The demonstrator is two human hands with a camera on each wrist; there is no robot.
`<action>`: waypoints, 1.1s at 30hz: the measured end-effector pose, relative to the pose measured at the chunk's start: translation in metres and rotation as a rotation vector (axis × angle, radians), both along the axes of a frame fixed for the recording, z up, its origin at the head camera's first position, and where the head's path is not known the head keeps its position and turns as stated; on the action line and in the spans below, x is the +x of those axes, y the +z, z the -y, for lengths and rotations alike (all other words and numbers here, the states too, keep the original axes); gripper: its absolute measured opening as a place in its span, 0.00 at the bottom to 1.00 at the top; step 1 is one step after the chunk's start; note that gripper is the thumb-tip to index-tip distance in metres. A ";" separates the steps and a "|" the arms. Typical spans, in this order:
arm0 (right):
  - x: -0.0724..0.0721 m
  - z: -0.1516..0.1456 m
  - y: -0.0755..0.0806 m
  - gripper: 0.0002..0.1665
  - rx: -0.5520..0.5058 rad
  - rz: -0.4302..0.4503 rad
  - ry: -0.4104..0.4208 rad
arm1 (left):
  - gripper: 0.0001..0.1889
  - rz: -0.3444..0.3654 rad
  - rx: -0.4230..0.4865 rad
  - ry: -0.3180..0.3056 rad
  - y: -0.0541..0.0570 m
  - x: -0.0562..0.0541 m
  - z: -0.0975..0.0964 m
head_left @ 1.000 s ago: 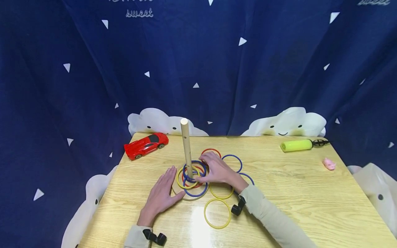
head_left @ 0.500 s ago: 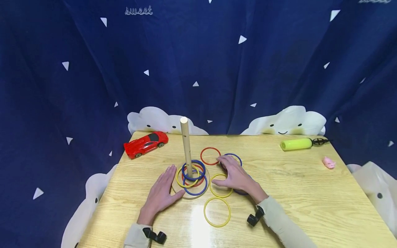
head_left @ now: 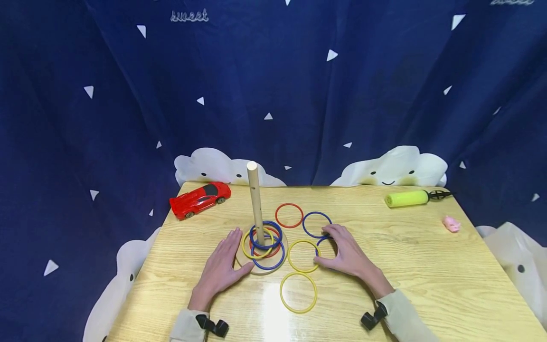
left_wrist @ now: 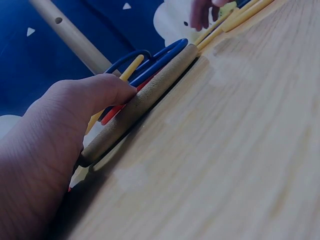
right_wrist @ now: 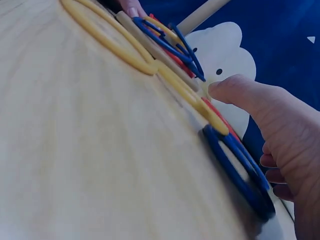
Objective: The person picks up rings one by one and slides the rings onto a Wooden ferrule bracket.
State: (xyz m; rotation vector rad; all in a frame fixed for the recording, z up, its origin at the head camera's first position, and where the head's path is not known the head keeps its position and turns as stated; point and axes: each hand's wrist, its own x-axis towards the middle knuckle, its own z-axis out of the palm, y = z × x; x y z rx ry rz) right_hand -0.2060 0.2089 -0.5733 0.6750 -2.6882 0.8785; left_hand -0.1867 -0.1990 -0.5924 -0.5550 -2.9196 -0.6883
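Observation:
My left hand (head_left: 220, 268) lies against the left side of a round wooden base (left_wrist: 145, 102), fingers straight, thumb over its front rim. From the base rises a wooden peg (head_left: 255, 204) with several blue, red and yellow rings loosely stacked around its foot. On the right, my right hand (head_left: 351, 256) hovers over a blue ring (head_left: 316, 249), thumb and fingers spread apart with nothing between them. Its fingertips overlap this ring, which the hand partly hides. Another blue ring (head_left: 317, 212) lies just behind, and a yellow ring (head_left: 304, 271) is beside the thumb.
A second yellow ring (head_left: 299, 312) lies nearer the front, and a red ring (head_left: 289, 204) farther back. A red toy car (head_left: 201, 199) stands at the back left. At the back right are a yellow-green pump (head_left: 407, 198) and a small pink toy (head_left: 451, 224). A blue curtain (head_left: 273, 85) hangs behind.
My right hand has left the stacked rings at the peg and moved right, to above the loose blue rings. The left hand has stayed at the base.

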 end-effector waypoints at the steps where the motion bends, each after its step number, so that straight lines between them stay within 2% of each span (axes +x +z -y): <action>1: 0.002 -0.003 -0.001 0.57 -0.002 0.000 -0.006 | 0.55 -0.002 0.000 -0.001 0.000 0.000 0.000; 5: 0.012 -0.012 -0.006 0.58 -0.014 -0.004 -0.024 | 0.56 -0.001 0.003 -0.003 0.000 0.001 0.001; 13: 0.023 -0.029 -0.014 0.62 0.039 -0.001 -0.090 | 0.55 -0.002 0.011 -0.001 0.000 0.002 0.000; 25: 0.024 -0.037 -0.020 0.57 0.045 -0.040 -0.096 | 0.55 0.004 0.007 0.003 0.001 0.000 0.000; 33: 0.025 -0.040 -0.018 0.58 0.048 -0.022 -0.089 | 0.55 0.018 -0.017 0.002 0.001 0.000 0.000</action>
